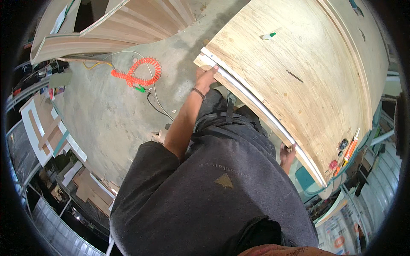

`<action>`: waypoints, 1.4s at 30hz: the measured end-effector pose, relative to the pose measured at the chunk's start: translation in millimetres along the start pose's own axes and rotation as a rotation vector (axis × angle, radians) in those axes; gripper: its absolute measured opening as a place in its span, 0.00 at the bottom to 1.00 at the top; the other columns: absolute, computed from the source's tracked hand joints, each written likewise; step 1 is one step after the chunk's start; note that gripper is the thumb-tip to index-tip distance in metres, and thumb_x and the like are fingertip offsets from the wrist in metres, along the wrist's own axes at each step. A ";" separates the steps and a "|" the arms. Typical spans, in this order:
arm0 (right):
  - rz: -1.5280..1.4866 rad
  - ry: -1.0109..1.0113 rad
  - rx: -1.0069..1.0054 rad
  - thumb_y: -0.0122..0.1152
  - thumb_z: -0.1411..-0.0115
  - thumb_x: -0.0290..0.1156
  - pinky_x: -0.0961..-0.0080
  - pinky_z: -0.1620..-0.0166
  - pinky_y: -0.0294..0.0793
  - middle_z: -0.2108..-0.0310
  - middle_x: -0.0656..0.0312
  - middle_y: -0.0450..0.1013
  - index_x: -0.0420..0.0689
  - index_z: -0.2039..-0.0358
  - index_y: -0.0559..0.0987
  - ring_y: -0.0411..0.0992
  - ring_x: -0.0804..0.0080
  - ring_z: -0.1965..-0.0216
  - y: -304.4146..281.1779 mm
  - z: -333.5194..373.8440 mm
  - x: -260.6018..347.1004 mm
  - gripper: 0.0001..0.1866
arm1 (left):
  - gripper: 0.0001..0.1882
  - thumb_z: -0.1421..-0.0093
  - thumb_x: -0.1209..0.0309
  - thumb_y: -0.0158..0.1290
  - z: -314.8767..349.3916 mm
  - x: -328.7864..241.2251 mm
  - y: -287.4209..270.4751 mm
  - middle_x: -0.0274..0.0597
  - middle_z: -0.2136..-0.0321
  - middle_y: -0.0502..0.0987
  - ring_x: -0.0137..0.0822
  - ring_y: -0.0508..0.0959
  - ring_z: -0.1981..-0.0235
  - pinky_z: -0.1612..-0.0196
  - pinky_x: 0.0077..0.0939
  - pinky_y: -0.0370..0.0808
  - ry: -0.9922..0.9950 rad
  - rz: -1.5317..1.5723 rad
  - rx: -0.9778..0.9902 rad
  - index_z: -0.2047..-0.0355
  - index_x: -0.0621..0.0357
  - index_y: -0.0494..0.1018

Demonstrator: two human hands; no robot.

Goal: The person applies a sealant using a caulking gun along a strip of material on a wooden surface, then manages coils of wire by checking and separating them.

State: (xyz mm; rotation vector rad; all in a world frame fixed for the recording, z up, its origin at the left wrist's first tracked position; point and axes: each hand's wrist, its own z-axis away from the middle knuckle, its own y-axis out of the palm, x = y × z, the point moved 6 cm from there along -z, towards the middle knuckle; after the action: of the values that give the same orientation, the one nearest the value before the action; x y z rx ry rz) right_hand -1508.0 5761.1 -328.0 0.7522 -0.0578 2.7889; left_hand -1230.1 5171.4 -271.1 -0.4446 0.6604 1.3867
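A long, narrow wooden strip with a white face [276,125] lies along the near edge of the pale wooden tabletop [260,68]. My left hand [206,79] is closed round the strip near its far left end, thumb on top and the other fingers mostly out of sight below. Farther along, toward the right end, my right hand [287,154] grips the same edge, its thumb up and its fingers partly hidden underneath. Both hands touch the strip at once, with my body close against the table.
On the tabletop are a small green-capped bottle [268,36], a thin dark rod [294,76] and an orange tube [352,147]. An orange coiled air hose [147,72] lies on the concrete floor at left. Curved wooden panels [141,25] stand at far left.
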 end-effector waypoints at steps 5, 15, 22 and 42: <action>-0.158 -0.001 0.089 0.57 0.27 0.42 0.53 0.35 0.67 0.39 0.61 0.64 0.59 0.43 0.73 0.66 0.59 0.37 107.6 44.5 -74.7 0.14 | 0.26 0.36 0.75 0.63 -5.7 -2.8 -11.5 0.54 0.48 0.78 0.46 0.81 0.48 0.47 0.43 0.82 -0.010 0.030 0.121 0.41 0.69 0.67; -0.108 -0.015 0.106 0.60 0.28 0.40 0.52 0.35 0.69 0.48 0.58 0.70 0.45 0.46 0.75 0.68 0.56 0.42 215.1 103.4 -147.1 0.16 | 0.23 0.40 0.70 0.68 -72.8 -24.3 -50.8 0.46 0.59 0.81 0.33 0.81 0.61 0.60 0.29 0.80 0.014 -0.134 0.248 0.50 0.71 0.73; 0.006 -0.103 0.036 0.55 0.27 0.44 0.44 0.32 0.67 0.55 0.57 0.67 0.41 0.56 0.74 0.67 0.51 0.41 224.8 110.6 -151.1 0.17 | 0.17 0.38 0.73 0.67 -72.7 -34.4 -41.7 0.46 0.62 0.82 0.33 0.82 0.63 0.59 0.29 0.82 -0.037 -0.270 0.274 0.55 0.72 0.76; -0.100 -0.058 -0.015 0.57 0.27 0.43 0.47 0.35 0.69 0.48 0.55 0.73 0.43 0.41 0.72 0.69 0.56 0.41 262.2 123.6 -178.0 0.22 | 0.24 0.35 0.66 0.64 -84.4 -45.1 -44.0 0.50 0.51 0.81 0.42 0.83 0.52 0.47 0.41 0.83 -0.051 -0.412 0.570 0.45 0.71 0.72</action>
State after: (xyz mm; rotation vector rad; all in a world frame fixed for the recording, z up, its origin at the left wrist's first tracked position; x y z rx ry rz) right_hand -1364.9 5453.6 -302.8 0.8088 -0.0505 2.6695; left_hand -1203.0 5076.6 -308.1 -0.0781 0.8320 0.7716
